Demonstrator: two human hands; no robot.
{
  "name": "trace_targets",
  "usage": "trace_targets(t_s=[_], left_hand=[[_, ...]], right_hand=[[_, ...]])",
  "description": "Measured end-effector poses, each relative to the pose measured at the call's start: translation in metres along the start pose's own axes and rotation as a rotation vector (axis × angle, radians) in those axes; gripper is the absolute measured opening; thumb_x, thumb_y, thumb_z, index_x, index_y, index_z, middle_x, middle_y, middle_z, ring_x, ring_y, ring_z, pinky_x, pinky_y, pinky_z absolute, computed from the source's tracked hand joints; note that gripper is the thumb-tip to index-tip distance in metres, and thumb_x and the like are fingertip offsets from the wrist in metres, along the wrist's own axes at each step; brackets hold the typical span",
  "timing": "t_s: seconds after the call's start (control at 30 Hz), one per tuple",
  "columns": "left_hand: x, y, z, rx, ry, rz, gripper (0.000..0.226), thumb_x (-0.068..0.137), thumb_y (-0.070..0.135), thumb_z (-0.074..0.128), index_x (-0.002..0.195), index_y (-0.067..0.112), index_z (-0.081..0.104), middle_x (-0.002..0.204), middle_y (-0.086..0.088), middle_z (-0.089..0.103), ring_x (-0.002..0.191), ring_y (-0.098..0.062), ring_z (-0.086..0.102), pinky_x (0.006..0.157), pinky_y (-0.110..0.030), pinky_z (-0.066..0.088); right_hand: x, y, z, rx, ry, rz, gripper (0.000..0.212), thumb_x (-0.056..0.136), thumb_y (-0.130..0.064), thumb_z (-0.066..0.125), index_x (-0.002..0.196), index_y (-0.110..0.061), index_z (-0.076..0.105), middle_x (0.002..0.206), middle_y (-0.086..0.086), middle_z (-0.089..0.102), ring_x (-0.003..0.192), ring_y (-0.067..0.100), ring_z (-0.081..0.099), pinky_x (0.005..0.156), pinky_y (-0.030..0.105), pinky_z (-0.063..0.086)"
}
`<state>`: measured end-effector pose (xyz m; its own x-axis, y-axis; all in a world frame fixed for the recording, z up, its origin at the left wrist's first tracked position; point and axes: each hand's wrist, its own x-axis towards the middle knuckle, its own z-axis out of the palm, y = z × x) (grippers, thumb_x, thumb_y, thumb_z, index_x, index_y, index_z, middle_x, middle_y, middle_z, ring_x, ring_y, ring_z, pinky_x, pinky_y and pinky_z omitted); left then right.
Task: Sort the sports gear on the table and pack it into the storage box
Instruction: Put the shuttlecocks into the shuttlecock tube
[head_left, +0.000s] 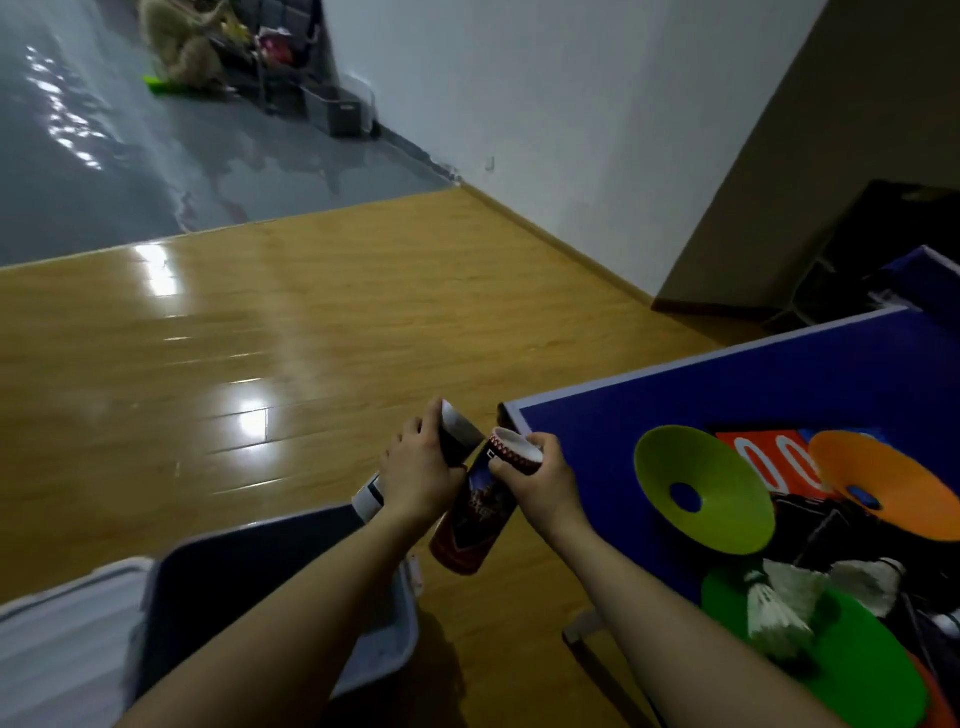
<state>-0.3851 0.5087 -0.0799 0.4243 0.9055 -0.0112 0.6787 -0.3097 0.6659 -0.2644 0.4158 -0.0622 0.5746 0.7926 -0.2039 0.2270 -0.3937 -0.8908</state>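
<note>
Off the table's left corner, above the box: two shuttle tubes in hand

Left hand curls round a black-and-silver tube; right hand pinches the white rim of a red-and-dark printed tube, which hangs tilted between the table and the grey box; both look like light, stiff cardboard, likely to dent if squeezed and smooth enough to slip, so a wrap round the mid-body seems safer than the rim; shuttlecocks and cones lie by the table's near edge.
</note>
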Motion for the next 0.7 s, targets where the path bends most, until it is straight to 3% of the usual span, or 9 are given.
trace_targets(t_s=[0.1,0.23,0.53,0.63,0.7], left_hand=[[0.018,-0.051,-0.010,-0.071,-0.017,-0.045,0.089,0.078,0.036,0.073,0.148,0.030,0.018,0.138,-0.007,0.045,0.121,-0.028,0.047,0.099,-0.049,0.042],[0.035,-0.122,-0.005,-0.006,-0.055,-0.111,0.089,0.079,0.035,0.072,0.149,0.028,0.018,0.139,-0.007,0.044,0.123,-0.028,0.045,0.100,-0.047,0.041],[0.032,-0.297,0.060,0.251,-0.173,-0.192,0.085,0.080,0.042,0.068,0.149,0.028,0.019,0.142,-0.006,0.042,0.121,-0.030,0.046,0.100,-0.042,0.038],[0.037,-0.355,0.095,0.314,-0.173,-0.207,0.088,0.080,0.045,0.068,0.149,0.029,0.016,0.142,-0.005,0.039,0.120,-0.028,0.045,0.102,-0.040,0.036],[0.038,-0.399,0.123,0.349,-0.169,-0.225,0.089,0.078,0.047,0.069,0.149,0.032,0.016,0.141,-0.005,0.035,0.121,-0.026,0.044,0.104,-0.039,0.033]], right_hand=[[0.016,0.002,0.051,-0.035,-0.056,0.039,0.054,0.081,-0.030,0.070,0.124,-0.016,0.040,0.112,0.001,0.054,0.100,0.014,0.056,0.062,0.016,0.044],[0.036,0.020,0.117,-0.071,-0.093,0.093,0.058,0.080,-0.027,0.072,0.126,-0.014,0.038,0.110,0.000,0.051,0.099,0.014,0.053,0.061,0.016,0.042],[0.079,0.147,0.258,-0.044,-0.171,0.275,0.058,0.073,-0.029,0.077,0.109,-0.018,0.034,0.117,0.007,0.047,0.105,0.022,0.055,0.088,0.044,0.054],[0.095,0.198,0.305,-0.060,-0.189,0.282,0.060,0.070,-0.034,0.078,0.110,-0.017,0.035,0.120,0.010,0.047,0.106,0.022,0.054,0.088,0.042,0.053],[0.108,0.236,0.339,-0.047,-0.191,0.310,0.061,0.074,-0.030,0.076,0.116,-0.014,0.035,0.121,0.009,0.045,0.105,0.021,0.052,0.081,0.035,0.053]])
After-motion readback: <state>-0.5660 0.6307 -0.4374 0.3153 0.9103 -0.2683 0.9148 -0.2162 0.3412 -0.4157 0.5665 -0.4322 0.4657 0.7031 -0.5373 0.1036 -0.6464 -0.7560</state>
